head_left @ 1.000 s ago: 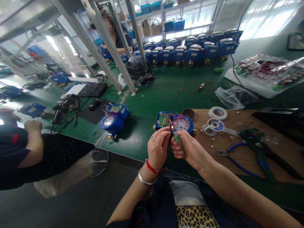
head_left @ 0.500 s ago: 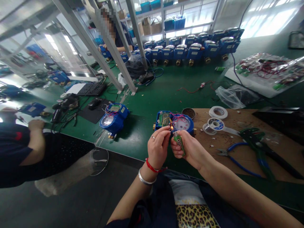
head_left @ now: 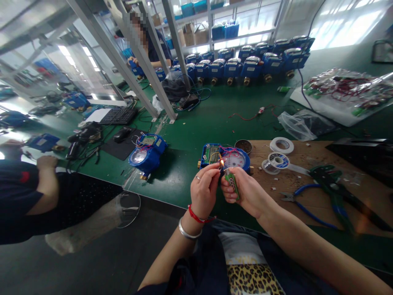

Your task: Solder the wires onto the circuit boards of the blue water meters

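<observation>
My right hand point(head_left: 241, 190) is wrapped round a green lighter point(head_left: 231, 185), its small flame point(head_left: 222, 163) burning at the top. Close beside it, my left hand point(head_left: 205, 184) pinches at thin wires point(head_left: 220, 157), with the fingertips just below the flame. The wires come from an opened blue water meter point(head_left: 249, 160), which lies on the bench behind both hands. Its circuit board point(head_left: 214, 153) and round dial point(head_left: 236, 157) show, while the hands cover its near edge. What exactly sits between the left fingertips is too small to make out.
Another blue meter point(head_left: 147, 153) stands to the left. On a cardboard sheet point(head_left: 302, 159) at right lie tape point(head_left: 281, 145), a solder spool point(head_left: 275, 163), cutters point(head_left: 307, 194) and green-handled pliers point(head_left: 334, 186). A small round tin point(head_left: 243, 146) touches the meter. A co-worker's arm point(head_left: 47, 176) is at left.
The lighter's flame has grown from a small glow into a taller, brighter flame. Both hands and the meter stay almost in place.
</observation>
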Tool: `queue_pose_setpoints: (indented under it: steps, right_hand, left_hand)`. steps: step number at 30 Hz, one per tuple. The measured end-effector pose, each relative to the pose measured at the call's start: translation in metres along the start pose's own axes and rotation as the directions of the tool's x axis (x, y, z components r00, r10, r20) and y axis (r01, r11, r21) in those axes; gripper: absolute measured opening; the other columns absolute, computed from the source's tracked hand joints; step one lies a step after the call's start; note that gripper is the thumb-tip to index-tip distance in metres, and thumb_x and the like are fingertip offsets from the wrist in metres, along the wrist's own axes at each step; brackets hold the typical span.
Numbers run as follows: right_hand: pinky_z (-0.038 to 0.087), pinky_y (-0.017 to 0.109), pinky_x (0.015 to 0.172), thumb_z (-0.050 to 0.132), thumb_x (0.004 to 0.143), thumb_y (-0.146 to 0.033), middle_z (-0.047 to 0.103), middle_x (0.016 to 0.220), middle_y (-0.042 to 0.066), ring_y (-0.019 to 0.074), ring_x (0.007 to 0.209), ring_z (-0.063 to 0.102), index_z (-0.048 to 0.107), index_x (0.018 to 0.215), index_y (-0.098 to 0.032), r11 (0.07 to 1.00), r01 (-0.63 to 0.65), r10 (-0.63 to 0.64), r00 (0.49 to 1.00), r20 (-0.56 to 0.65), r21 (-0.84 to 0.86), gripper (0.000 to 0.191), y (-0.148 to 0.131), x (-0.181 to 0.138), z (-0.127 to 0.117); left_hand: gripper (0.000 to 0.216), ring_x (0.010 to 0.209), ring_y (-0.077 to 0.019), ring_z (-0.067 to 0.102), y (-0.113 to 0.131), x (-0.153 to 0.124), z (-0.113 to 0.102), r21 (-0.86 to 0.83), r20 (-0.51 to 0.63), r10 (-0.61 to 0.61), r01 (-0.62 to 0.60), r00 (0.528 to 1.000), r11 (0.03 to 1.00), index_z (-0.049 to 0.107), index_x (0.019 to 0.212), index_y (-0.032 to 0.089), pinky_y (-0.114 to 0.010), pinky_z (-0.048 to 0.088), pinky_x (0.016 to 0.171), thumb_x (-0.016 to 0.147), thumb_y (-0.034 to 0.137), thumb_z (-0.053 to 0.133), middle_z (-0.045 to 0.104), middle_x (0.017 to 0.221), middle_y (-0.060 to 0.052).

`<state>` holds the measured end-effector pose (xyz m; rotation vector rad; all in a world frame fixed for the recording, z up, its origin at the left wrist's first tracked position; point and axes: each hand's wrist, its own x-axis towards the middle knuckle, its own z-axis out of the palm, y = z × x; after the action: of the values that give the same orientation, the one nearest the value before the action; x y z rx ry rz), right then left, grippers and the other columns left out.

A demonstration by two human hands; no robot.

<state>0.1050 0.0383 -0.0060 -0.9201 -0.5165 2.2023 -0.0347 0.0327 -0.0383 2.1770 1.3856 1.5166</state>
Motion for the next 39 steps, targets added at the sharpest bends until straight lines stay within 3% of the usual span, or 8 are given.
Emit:
queue_pose_setpoints:
  steps: [19, 23, 26, 28, 30, 32, 34, 39]
  right_hand:
    - [0.019, 0.019, 0.043, 0.046, 0.088, -0.050, 0.036, 0.054, -0.005, 0.0042, 0.043, 0.028, 0.048, 0.064, -0.015, 0.998, -0.010, 0.011, 1.000, 0.022, -0.064, 0.042, 0.001, -0.006, 0.002]
    - [0.023, 0.021, 0.045, 0.045, 0.089, -0.060, 0.038, 0.056, -0.003, 0.0058, 0.046, 0.031, 0.048, 0.063, -0.016, 0.964, 0.148, -0.148, 0.989, 0.019, -0.219, 0.051, -0.018, -0.022, 0.007]
    - [0.032, 0.025, 0.050, 0.042, 0.089, -0.067, 0.047, 0.061, 0.000, 0.0091, 0.051, 0.040, 0.053, 0.069, -0.018, 0.802, 0.355, -0.421, 0.907, -0.032, -0.481, 0.054, -0.054, -0.027, 0.000]
    - [0.037, 0.028, 0.054, 0.038, 0.090, -0.069, 0.051, 0.064, 0.002, 0.0122, 0.055, 0.045, 0.058, 0.075, -0.019, 0.566, 0.393, -0.604, 0.796, -0.040, -0.724, 0.056, -0.085, -0.019, -0.014]
    - [0.044, 0.032, 0.067, 0.044, 0.091, -0.062, 0.058, 0.074, 0.006, 0.0180, 0.071, 0.056, 0.062, 0.083, -0.019, 0.212, 0.311, -0.736, 0.674, 0.058, -0.926, 0.047, -0.115, 0.001, -0.032]
    - [0.046, 0.039, 0.080, 0.051, 0.090, -0.053, 0.062, 0.087, 0.013, 0.0264, 0.092, 0.060, 0.063, 0.091, -0.015, -0.036, 0.080, -0.793, 0.605, 0.077, -0.996, 0.040, -0.140, 0.029, -0.052]
    - [0.045, 0.045, 0.089, 0.053, 0.090, -0.040, 0.064, 0.098, 0.021, 0.0323, 0.104, 0.059, 0.063, 0.099, -0.008, -0.186, -0.154, -0.750, 0.660, 0.039, -0.970, 0.035, -0.157, 0.056, -0.067]
    - [0.044, 0.051, 0.099, 0.059, 0.082, -0.026, 0.061, 0.115, 0.028, 0.0367, 0.116, 0.056, 0.060, 0.110, 0.000, -0.251, -0.205, -0.712, 0.701, 0.037, -0.946, 0.038, -0.170, 0.083, -0.070]
  left_hand:
    - [0.012, 0.103, -0.0178, 0.067, 0.000, 0.000, 0.000, 0.072, -0.003, 0.020, -0.020, 1.000, 0.997, 0.064, 0.100, 0.017, -0.035, 0.056, 0.091, 0.093, 0.016, 0.055, 0.070, 0.109, -0.009]
    - [0.012, 0.105, -0.0179, 0.066, 0.001, -0.001, 0.000, 0.059, 0.010, 0.009, -0.010, 1.000, 0.998, 0.063, 0.101, 0.018, -0.035, 0.055, 0.092, 0.092, 0.014, 0.056, 0.070, 0.110, -0.009]
    - [0.011, 0.104, -0.0180, 0.066, 0.005, 0.001, 0.001, 0.042, 0.009, -0.009, 0.008, 1.000, 0.999, 0.062, 0.100, 0.018, -0.035, 0.053, 0.093, 0.091, 0.015, 0.058, 0.069, 0.110, -0.009]
    - [0.008, 0.103, -0.0188, 0.066, 0.009, 0.004, 0.003, 0.053, -0.006, -0.029, 0.029, 1.000, 0.998, 0.061, 0.099, 0.017, -0.036, 0.053, 0.092, 0.091, 0.018, 0.060, 0.069, 0.109, -0.009]
    - [0.008, 0.100, -0.0190, 0.065, 0.012, 0.008, 0.005, 0.068, -0.032, -0.059, 0.061, 0.998, 0.996, 0.060, 0.096, 0.017, -0.035, 0.053, 0.090, 0.090, 0.022, 0.062, 0.069, 0.106, -0.009]
    - [0.010, 0.097, -0.0186, 0.065, 0.016, 0.011, 0.008, 0.085, -0.055, -0.092, 0.097, 0.994, 0.992, 0.060, 0.094, 0.017, -0.034, 0.052, 0.089, 0.090, 0.026, 0.063, 0.068, 0.102, -0.008]
    - [0.012, 0.095, -0.0183, 0.064, 0.019, 0.013, 0.009, 0.110, -0.064, -0.125, 0.131, 0.990, 0.985, 0.059, 0.094, 0.017, -0.033, 0.051, 0.087, 0.090, 0.028, 0.063, 0.068, 0.098, -0.007]
    - [0.020, 0.089, -0.0191, 0.062, 0.024, 0.014, 0.011, 0.183, -0.061, -0.221, 0.229, 0.973, 0.956, 0.059, 0.100, 0.017, -0.032, 0.048, 0.083, 0.091, 0.036, 0.061, 0.067, 0.095, -0.007]
